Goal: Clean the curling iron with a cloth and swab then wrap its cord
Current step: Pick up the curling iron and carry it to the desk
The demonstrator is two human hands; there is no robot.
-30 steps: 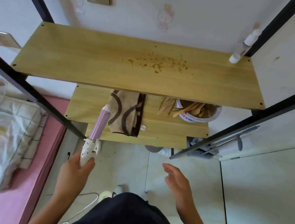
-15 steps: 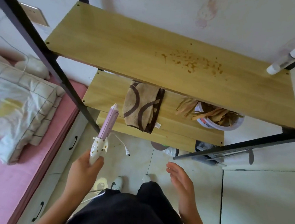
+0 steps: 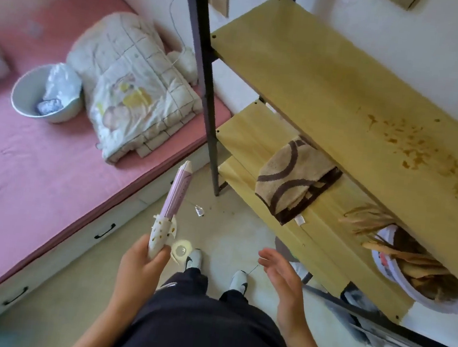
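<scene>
Two big pieces: pink bed (image 3: 38, 157) at left, wooden shelf unit (image 3: 304, 76) at right. Folded quilt (image 3: 134, 91) on bed, pale basin (image 3: 22, 95) just beside it. Brown patterned cloth (image 3: 293, 177) draped over lower shelf edge. Curling iron (image 3: 171, 206) held over floor between bed and shelf unit, pink barrel pointing away, white handle gripped by left hand (image 3: 140, 263). Right hand (image 3: 281, 276) empty, fingers loosely spread, well apart from iron.

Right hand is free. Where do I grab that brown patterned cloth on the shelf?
Pinch the cloth at its dark-bordered front edge, which droops over the middle shelf lip. Come from the front with the open right hand; the top shelf overhangs its rear part. The left hand holds the curling iron.
</scene>
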